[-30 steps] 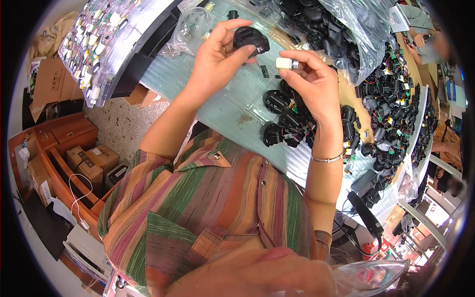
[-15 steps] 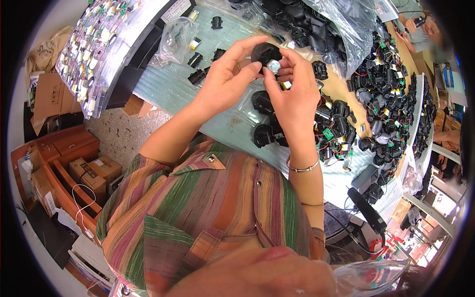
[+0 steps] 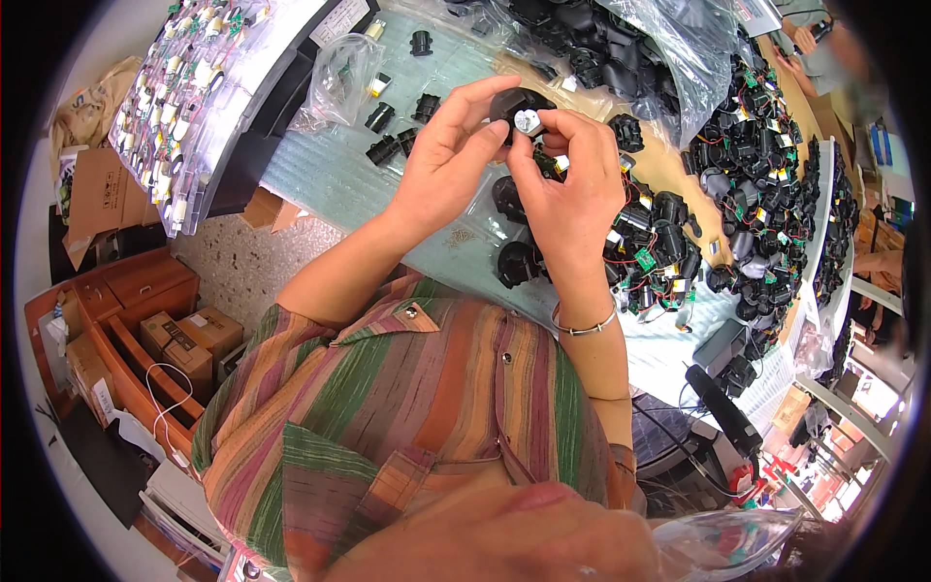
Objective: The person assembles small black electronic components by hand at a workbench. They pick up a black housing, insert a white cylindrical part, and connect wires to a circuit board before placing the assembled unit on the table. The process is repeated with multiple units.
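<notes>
Above the work surface, my left hand (image 3: 448, 145) holds a round black plastic housing (image 3: 511, 102) between thumb and fingers. My right hand (image 3: 574, 173) pinches a small white-and-silver round part (image 3: 528, 122), perhaps a small motor, against the housing's near side. Whether the small part sits inside the housing or only touches it, I cannot tell. Below my hands lie more black housings (image 3: 517, 264). Left of my left hand, several small black ribbed pieces (image 3: 382, 149) rest on the pale green mat (image 3: 335, 179).
A tray of small white parts (image 3: 179, 107) with wires stands at the left, beside a clear plastic bag (image 3: 341, 82). Black assemblies with green boards (image 3: 752, 184) are heaped at the right. Bagged black housings (image 3: 611, 48) lie at the back. A black screwdriver-like tool (image 3: 722, 407) hangs lower right.
The small white-and-silver part has turned so its round end shows, and it has shifted slightly left and up. My right hand has moved a little left with it.
</notes>
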### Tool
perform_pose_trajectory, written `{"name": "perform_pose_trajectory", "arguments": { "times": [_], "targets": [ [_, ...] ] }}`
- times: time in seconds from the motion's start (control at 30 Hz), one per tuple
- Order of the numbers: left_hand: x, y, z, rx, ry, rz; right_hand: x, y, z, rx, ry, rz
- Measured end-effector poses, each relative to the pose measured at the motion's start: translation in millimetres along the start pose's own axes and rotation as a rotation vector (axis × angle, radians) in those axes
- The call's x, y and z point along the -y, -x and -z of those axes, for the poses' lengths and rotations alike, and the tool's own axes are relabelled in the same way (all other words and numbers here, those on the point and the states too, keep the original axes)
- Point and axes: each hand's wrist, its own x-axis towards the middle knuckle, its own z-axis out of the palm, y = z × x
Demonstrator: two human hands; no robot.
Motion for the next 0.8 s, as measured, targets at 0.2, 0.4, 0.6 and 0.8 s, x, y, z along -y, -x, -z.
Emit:
{"name": "perform_pose_trajectory", "arguments": {
  "times": [0.2,0.4,0.6,0.8],
  "targets": [
    [6,2,-2,-0.026,-0.003,-0.026,9,-2,3,-0.001,0.083,0.055],
    [4,2,-1,-0.013,-0.075,-0.079,10,-5,7,0.051,0.17,0.069],
    [9,0,3,0.028,-0.065,-0.173,11,-1,7,0.07,0.161,0.088],
    [12,-3,7,-0.028,-0.111,-0.147,10,1,3,0.099,0.119,0.07]
  ]
}}
